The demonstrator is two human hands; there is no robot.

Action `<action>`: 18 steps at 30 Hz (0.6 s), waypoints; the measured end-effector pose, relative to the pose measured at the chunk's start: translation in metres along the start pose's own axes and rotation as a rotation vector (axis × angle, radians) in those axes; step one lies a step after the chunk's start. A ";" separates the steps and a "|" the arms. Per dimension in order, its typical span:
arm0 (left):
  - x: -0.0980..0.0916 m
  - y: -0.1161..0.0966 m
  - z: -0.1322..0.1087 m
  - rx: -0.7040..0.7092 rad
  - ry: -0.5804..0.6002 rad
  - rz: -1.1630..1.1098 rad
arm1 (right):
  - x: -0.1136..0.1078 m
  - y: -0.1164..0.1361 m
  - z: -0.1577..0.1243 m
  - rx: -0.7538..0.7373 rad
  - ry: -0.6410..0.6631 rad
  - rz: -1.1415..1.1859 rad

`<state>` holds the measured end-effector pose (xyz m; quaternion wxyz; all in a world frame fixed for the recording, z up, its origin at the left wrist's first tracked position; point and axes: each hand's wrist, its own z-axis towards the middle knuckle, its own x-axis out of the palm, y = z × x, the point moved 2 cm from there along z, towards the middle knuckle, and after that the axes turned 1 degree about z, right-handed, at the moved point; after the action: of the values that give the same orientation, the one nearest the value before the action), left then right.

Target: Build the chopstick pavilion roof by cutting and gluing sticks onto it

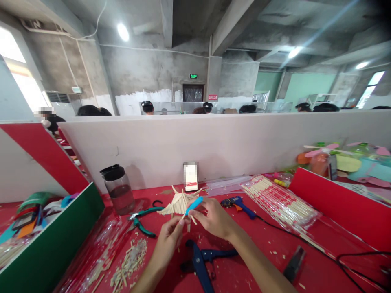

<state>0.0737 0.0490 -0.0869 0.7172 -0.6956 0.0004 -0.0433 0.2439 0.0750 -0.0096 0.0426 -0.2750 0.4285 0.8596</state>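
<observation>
My right hand [216, 217] is closed around a slim blue pen-like tool [194, 206], whose tip points down-left toward my left hand. My left hand [171, 234] pinches a short, thin wooden stick [183, 217] close to that tip. Whether the tip touches the stick I cannot tell. Just behind my hands stands a small model roof made of wooden sticks [179, 202], partly hidden by my right hand. Below my hands lies a dark blue hand cutter [200, 260]. Green-handled pliers [142, 219] lie open to the left.
A blue glue gun [240, 205] lies right, its cord trailing. Bagged wooden sticks [281, 201] lie beyond it. A phone [191, 176] leans on the white partition [226, 142]. A water bottle [118, 191], offcuts [130, 260] and a green board [55, 240] are left; a dark block-like tool [295, 262] sits right.
</observation>
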 end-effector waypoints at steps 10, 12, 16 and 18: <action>-0.001 -0.001 0.000 0.029 0.012 0.018 | -0.002 -0.003 0.000 -0.019 -0.025 0.041; 0.000 -0.001 0.000 0.025 0.011 0.006 | -0.002 -0.006 0.001 -0.019 -0.049 0.071; 0.000 -0.001 0.000 0.008 0.012 -0.004 | -0.001 -0.009 0.001 -0.023 -0.071 0.105; 0.000 0.000 0.000 0.005 0.014 0.002 | -0.001 -0.008 0.002 -0.016 -0.073 0.126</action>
<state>0.0736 0.0492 -0.0867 0.7188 -0.6936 0.0059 -0.0476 0.2464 0.0817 -0.0139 0.0016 -0.2163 0.4363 0.8734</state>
